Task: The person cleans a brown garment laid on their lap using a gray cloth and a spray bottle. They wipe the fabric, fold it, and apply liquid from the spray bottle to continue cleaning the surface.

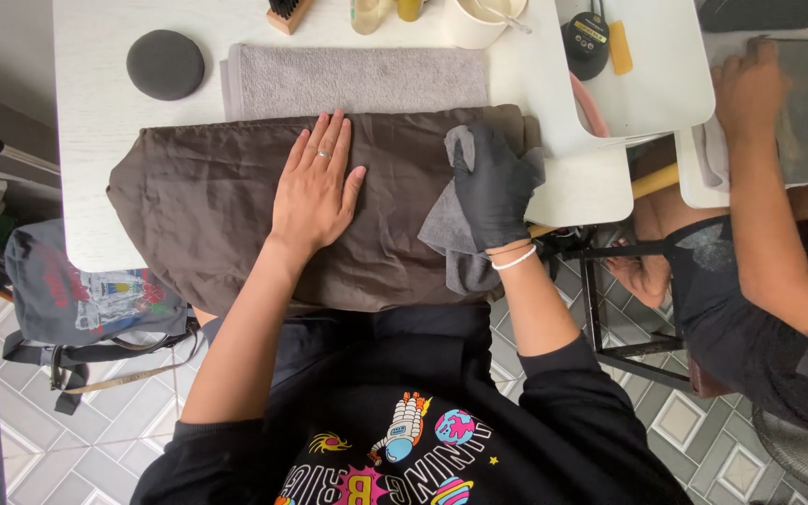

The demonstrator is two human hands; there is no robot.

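A dark brown garment (pixel 198 206) lies spread over the white table (pixel 86 140), its front part hanging over the near edge. My left hand (pixel 315 192), bare with a ring, rests flat on the middle of the garment with fingers apart. My right hand (pixel 490 182), in a black glove, grips a small grey cloth (pixel 449 238) and presses it on the garment's right end.
A grey towel (pixel 357 79) lies folded behind the garment, a round dark pad (pixel 165 64) at its left. A brush, bottles and a white cup stand along the far edge. Another person's arm (pixel 764 187) works at a table on the right. A bag (pixel 77 299) sits on the floor left.
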